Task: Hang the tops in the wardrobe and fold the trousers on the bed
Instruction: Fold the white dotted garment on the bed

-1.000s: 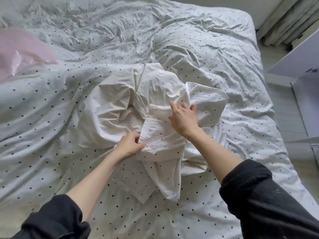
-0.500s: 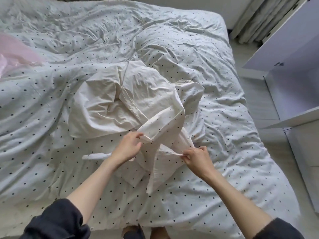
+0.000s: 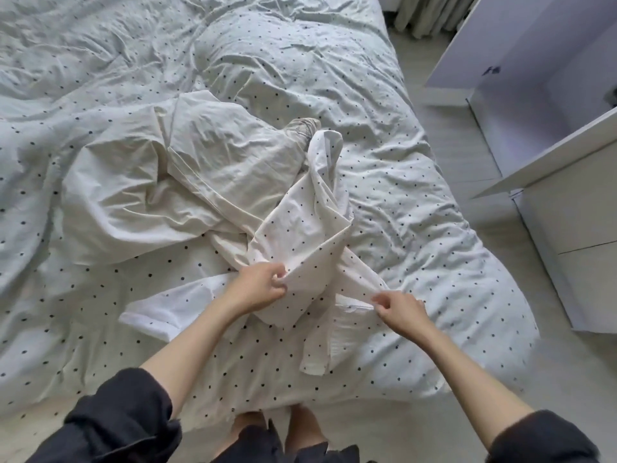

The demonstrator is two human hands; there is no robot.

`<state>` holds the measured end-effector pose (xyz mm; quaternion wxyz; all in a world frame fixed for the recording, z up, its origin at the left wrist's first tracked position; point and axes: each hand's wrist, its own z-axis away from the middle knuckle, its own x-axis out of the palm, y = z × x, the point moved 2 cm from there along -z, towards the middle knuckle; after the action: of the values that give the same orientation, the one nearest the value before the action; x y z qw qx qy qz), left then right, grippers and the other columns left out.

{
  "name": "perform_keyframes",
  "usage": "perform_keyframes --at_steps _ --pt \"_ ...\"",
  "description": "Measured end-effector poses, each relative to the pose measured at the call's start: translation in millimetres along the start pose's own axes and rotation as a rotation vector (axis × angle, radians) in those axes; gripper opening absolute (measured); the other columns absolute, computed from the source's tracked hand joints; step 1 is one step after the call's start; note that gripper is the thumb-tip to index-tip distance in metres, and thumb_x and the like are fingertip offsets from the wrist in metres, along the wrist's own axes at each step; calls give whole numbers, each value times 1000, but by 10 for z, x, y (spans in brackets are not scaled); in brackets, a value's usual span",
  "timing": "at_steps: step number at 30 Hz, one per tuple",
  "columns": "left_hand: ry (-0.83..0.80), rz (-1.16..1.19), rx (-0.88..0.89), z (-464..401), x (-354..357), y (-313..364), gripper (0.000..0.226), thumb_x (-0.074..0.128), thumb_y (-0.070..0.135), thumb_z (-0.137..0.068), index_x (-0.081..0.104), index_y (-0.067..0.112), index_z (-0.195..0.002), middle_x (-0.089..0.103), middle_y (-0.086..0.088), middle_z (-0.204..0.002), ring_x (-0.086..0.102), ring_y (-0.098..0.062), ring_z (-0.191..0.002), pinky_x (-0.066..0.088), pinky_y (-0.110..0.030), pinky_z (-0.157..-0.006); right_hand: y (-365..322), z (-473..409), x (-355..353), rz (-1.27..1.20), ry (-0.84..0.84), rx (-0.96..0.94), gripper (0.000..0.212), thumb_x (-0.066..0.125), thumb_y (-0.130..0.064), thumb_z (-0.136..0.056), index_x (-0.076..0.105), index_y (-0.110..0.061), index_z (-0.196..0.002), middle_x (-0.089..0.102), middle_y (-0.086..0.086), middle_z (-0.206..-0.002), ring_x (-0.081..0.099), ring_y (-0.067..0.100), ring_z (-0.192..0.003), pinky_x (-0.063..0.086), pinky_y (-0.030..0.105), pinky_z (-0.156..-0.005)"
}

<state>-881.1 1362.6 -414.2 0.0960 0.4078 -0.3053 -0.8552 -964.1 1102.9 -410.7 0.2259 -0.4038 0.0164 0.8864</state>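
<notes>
Across the polka-dot bed (image 3: 417, 202), a dotted white garment (image 3: 300, 235) is being pinched by the left hand (image 3: 258, 287) and right hand (image 3: 399, 310).

Crumpled white dotted garment (image 3: 300, 228) on bed (image 3: 417, 212)

Both hands (image 3: 257, 285) (image 3: 399, 309) pinching dotted garment (image 3: 300, 225)

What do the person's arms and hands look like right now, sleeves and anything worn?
Both arms wear dark, near-black sleeves pushed up toward the elbows, the left sleeve bunched in loose folds and the right sleeve likewise. The forearms are bare. The left hand and right hand wear no gloves; no rings or watch are visible.
</notes>
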Motion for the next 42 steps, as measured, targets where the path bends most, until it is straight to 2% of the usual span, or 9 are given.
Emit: perform_keyframes --at_steps 3,7,12,20,25,29,33,37,42 --pt "-363 -163 -65 215 184 -53 13 56 23 -82 47 20 -73 57 -6 -85 47 -18 -78 33 -26 -62 -262 -137 -178 -323 169 -33 39 44 -42 -95 59 -20 -123 64 -1 -122 58 19 -113 40 41 -100" --pt "-509 -131 -179 395 208 -162 20 61 27 -78 59 10 -88 60 -6 -91 51 -19 -80 41 -31 -71 -835 -460 -483 -570 231 -123 59 44 -61 -89 56 -13 -123 61 3 -122 56 23 -115 40 46 -99" --pt "-283 95 -204 386 -121 -232 28 59 33 -88 65 20 -112 66 8 -112 60 -6 -100 47 -23 -89 -1391 -894 -461 -451 191 -63 72 54 -62 -82 46 -10 -131 50 8 -135 45 30 -126 27 51 -108" --pt "163 134 -222 -55 -467 -222 27 48 21 -96 65 17 -116 67 3 -113 59 -9 -92 39 -18 -75 -1466 -1360 -436 -525 342 81 47 56 -44 -84 56 -17 -122 54 5 -128 49 25 -120 23 43 -105" --pt "280 191 -183 -606 -579 -35 34 49 25 -96 56 13 -127 61 -4 -125 59 -17 -108 44 -26 -90 -1450 -1450 -512 -597 357 -36 29 52 -27 -87 53 -18 -60 56 -1 -68 56 29 -86 27 41 -106" --pt "345 308 -186 -1026 -691 93 48 54 34 -93 48 9 -134 60 -7 -123 58 -20 -111 45 -36 -97 -1546 -1255 -416 -573 406 -264 21 55 -30 -89 74 -22 -85 72 0 -95 60 22 -100 28 36 -97" --pt "311 497 -184 -1281 -772 195 47 67 26 -84 51 10 -125 64 -7 -109 63 -18 -95 51 -32 -88 -1552 -1036 -333 -473 373 -484 21 56 -29 -89 75 -22 -84 69 -1 -91 57 15 -94 24 33 -80" --pt "446 432 -148 -1159 -790 225 15 59 4 -81 64 17 -84 61 0 -72 52 -8 -61 40 -14 -50 -1468 -864 -314 -423 301 -593 19 60 -28 -87 75 -17 -81 68 -1 -84 57 14 -84 27 33 -80" --pt "299 590 -46 -699 -895 192 21 58 3 -83 69 18 -74 60 10 -61 52 0 -56 38 -10 -52 -1291 -914 -594 -646 348 -476 20 55 -26 -92 70 -17 -103 67 1 -107 60 13 -90 45 37 -91"
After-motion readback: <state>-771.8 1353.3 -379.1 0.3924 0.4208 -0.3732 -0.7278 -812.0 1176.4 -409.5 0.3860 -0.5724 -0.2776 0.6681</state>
